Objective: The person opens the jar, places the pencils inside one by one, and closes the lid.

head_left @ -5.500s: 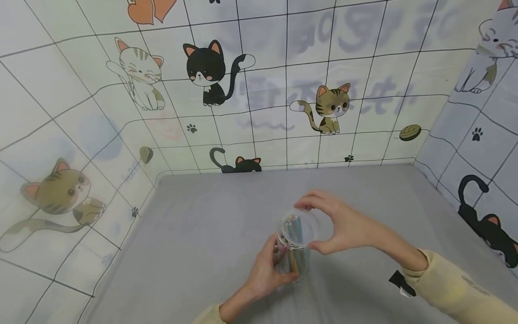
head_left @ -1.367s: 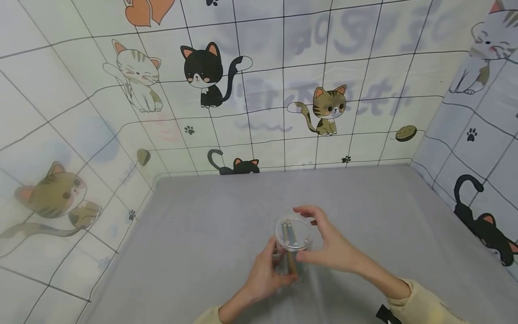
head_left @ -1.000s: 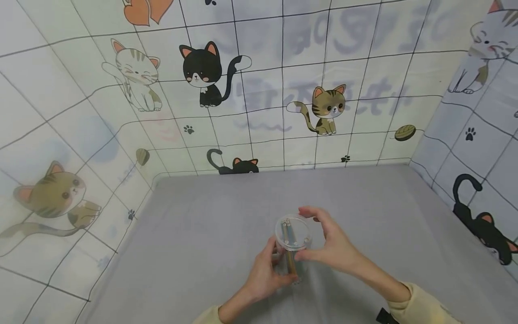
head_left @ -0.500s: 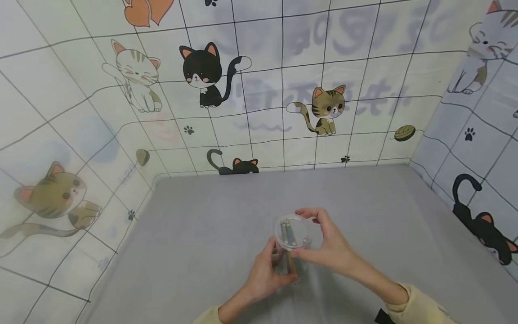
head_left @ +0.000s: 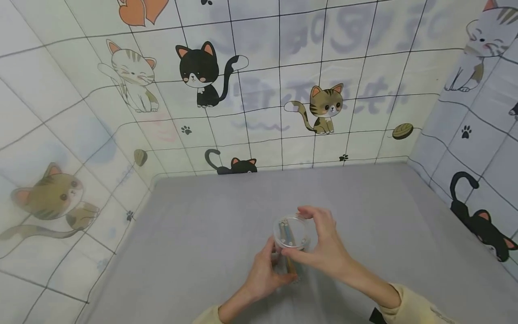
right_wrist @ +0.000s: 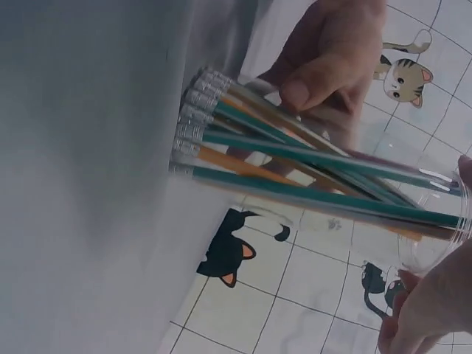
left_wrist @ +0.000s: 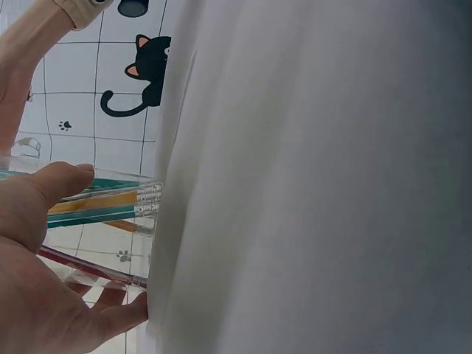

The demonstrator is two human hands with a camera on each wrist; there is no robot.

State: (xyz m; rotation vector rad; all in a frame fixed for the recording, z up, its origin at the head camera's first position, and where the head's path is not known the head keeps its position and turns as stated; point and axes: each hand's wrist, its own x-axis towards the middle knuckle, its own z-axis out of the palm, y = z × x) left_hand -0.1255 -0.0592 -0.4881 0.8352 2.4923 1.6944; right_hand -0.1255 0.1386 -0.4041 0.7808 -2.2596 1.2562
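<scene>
A clear jar [right_wrist: 346, 188] stands on the grey cloth, with several teal, orange and dark pencils [left_wrist: 96, 206] inside, their metal-banded eraser ends down. A round clear lid [head_left: 297, 231] covers its top. My left hand [head_left: 263, 274] grips the jar's lower part from the left, thumb on the near side. Around the lid's right side, my right hand [head_left: 323, 243] holds the rim, with the thumb at the near edge and the fingers at the far edge. In the right wrist view, the right hand shows only partly at the lower right.
Grey cloth [head_left: 202, 216] spreads over the table. White sheets [head_left: 259, 90] printed with cats and grid lines rise at the back and both sides. A small black object [head_left: 377, 316] lies beside the right sleeve.
Earlier the right hand was spread wider at the jar's right. It has come left and closer round the lid, its thumb sliding left along the near rim. The left hand stays put.
</scene>
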